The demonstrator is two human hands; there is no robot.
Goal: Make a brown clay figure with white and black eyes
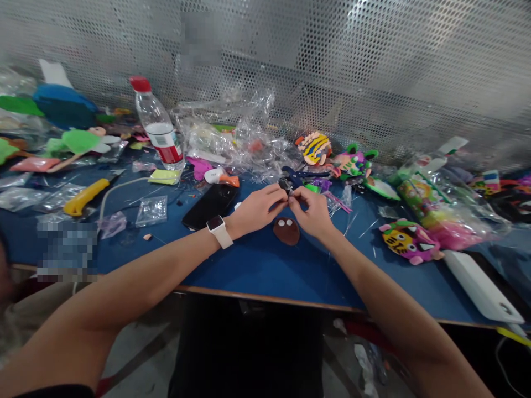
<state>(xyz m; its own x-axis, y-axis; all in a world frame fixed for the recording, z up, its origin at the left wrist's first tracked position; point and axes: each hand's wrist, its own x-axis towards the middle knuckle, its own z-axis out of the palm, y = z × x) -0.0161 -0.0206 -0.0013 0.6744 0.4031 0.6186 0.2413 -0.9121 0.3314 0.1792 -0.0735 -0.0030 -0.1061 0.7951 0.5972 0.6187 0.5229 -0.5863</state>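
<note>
My left hand (260, 207), with a white watch on the wrist, and my right hand (312, 211) meet over the blue table (257, 265). Both pinch a tiny piece between their fingertips; it is too small to name. Just below them lies a brown felt oval (286, 230) with two white dots. Blue-handled scissors (295, 177) lie right behind the fingers. A black phone (211, 205) rests left of my left hand.
A water bottle (158, 126) with a red cap stands at the back left. A yellow utility knife (85, 197), plastic bags (232, 138), felt animals (409, 241) and a white box (481, 287) lie scattered. A perforated metal wall (332, 55) stands behind the table.
</note>
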